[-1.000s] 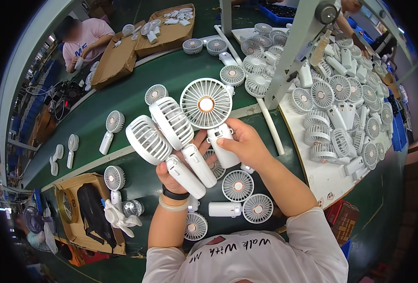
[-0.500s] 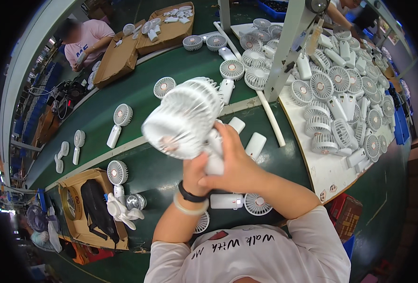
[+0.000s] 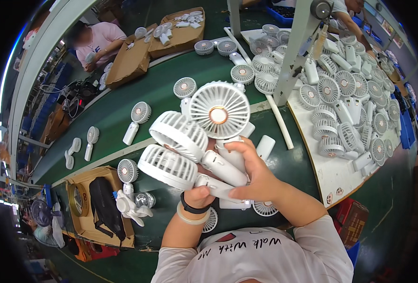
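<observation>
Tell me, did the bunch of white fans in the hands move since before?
Yes. The white fans swung up close, then fanned out again, above the green table.

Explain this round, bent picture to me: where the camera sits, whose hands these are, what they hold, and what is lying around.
The camera is worn on a person's head and looks down; its wide lens bends the edges. The two forearms rising from below are that person's own. The left hand and right hand together grip three white plastic handheld fans by their handles. Below them is a green work surface with more white fans scattered about, a white board heaped with fans on the right, and brown cardboard boxes beyond.
</observation>
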`<state>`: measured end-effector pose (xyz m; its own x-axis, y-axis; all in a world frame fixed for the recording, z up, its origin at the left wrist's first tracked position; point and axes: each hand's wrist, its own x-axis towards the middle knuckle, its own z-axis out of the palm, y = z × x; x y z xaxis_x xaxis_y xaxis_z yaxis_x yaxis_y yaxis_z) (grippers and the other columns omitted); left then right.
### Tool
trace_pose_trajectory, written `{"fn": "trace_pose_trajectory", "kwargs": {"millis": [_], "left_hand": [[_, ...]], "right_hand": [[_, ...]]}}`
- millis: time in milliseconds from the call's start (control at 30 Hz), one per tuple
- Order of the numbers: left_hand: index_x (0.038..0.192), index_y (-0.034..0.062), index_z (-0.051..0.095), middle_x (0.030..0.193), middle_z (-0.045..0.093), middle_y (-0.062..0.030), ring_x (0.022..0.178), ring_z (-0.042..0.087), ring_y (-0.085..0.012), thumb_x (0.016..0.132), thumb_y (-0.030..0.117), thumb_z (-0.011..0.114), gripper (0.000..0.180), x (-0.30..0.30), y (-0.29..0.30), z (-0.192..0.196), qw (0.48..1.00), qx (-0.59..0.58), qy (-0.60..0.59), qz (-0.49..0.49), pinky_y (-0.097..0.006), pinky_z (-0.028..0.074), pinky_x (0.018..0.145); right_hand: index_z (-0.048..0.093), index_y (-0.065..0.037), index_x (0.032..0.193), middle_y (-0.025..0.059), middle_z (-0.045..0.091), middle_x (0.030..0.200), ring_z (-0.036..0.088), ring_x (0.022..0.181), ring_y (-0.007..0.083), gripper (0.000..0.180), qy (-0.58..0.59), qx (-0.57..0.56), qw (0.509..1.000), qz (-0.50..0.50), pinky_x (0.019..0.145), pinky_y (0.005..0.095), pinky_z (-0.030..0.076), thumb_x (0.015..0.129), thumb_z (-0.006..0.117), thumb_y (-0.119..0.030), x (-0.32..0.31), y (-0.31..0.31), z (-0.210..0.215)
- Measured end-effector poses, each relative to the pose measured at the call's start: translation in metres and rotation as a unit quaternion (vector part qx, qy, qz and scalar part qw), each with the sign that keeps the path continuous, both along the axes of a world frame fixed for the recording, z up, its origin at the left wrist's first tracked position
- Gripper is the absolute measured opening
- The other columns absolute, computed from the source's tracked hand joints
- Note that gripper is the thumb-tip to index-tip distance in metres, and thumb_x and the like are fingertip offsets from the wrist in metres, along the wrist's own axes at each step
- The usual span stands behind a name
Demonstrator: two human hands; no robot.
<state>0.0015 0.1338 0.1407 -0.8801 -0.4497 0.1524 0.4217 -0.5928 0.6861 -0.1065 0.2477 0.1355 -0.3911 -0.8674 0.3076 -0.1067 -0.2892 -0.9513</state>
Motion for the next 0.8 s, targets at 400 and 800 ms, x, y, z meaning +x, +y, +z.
{"fn": "trace_pose_trajectory", "kwargs": {"millis": [400, 800], "left_hand": [[0.125, 0.0076, 0.037, 0.137, 0.031, -0.0177, 0.129, 0.030, -0.0292, 0.057, 0.035, 0.073, 0.081, 0.002, -0.004, 0.012, 0.999, 0.029, 0.001, -0.015, -0.042, 0.028, 0.107], [0.143, -0.0011, 0.010, 0.146, 0.021, -0.0171, 0.135, 0.021, -0.0270, 0.065, 0.021, 0.078, 0.105, 0.001, 0.011, 0.028, 0.955, -0.272, -0.104, -0.062, -0.040, 0.016, 0.109]], "right_hand": [[0.027, -0.009, 0.136, 0.0159, 0.028, 0.128, 0.029, 0.123, 0.0297, 0.086, -0.111, -0.008, 0.993, 0.049, 0.104, 0.0395, 0.025, 0.070, 0.075, -0.039, 0.001, -0.005, -0.002], [0.031, -0.002, 0.136, 0.0168, 0.046, 0.128, 0.050, 0.115, 0.0316, 0.095, -0.491, -0.099, 0.856, 0.129, 0.094, 0.0429, 0.043, 0.059, 0.077, -0.032, -0.013, 0.032, -0.004]]}}
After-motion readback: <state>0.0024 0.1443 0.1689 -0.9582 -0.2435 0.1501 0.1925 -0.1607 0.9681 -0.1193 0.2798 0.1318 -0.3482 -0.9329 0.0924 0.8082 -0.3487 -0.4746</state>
